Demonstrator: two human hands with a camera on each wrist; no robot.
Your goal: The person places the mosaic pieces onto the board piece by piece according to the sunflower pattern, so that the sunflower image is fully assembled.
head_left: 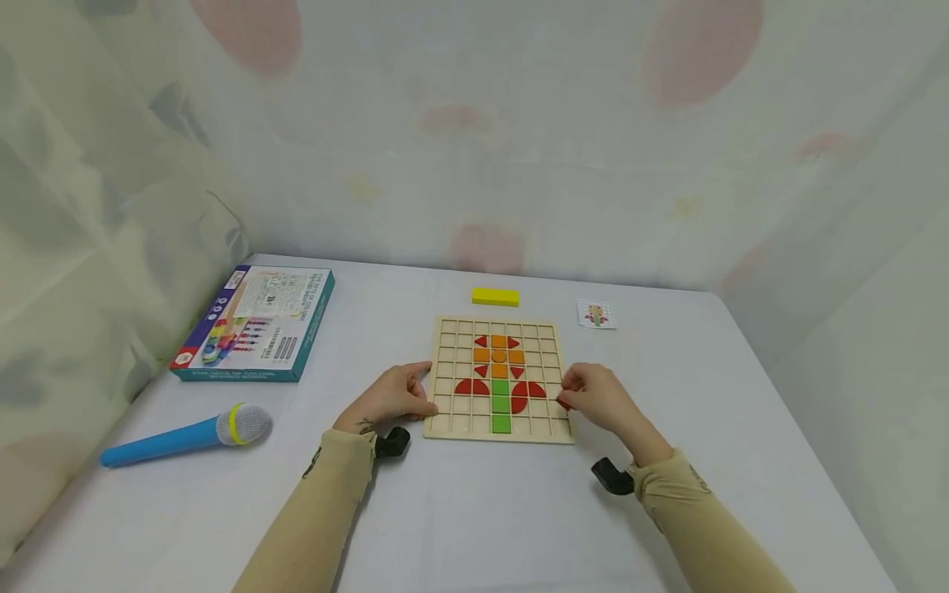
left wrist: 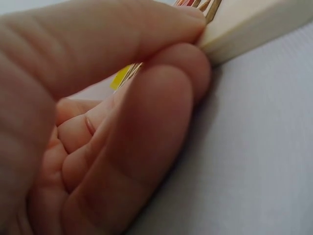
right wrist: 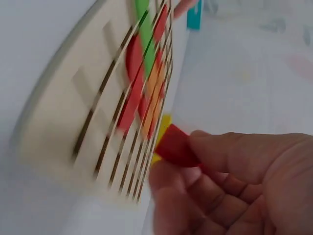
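Observation:
A wooden grid board lies flat between the hands, bearing orange, green and red pieces in a symmetrical-looking figure. Its left edge is held by my left hand, the thumb and a fingertip against the rim; in the left wrist view the other fingers are curled beside that edge. My right hand pinches a red quarter-circle piece between thumb and fingers, just off the board's right edge. Red quarter-circles sit on both sides of the green squares.
Behind the board lies a yellow block, with a small pattern card to its right. A boxed toy set and a blue toy microphone are on the left. Patterned cloth hangs behind the white-covered table.

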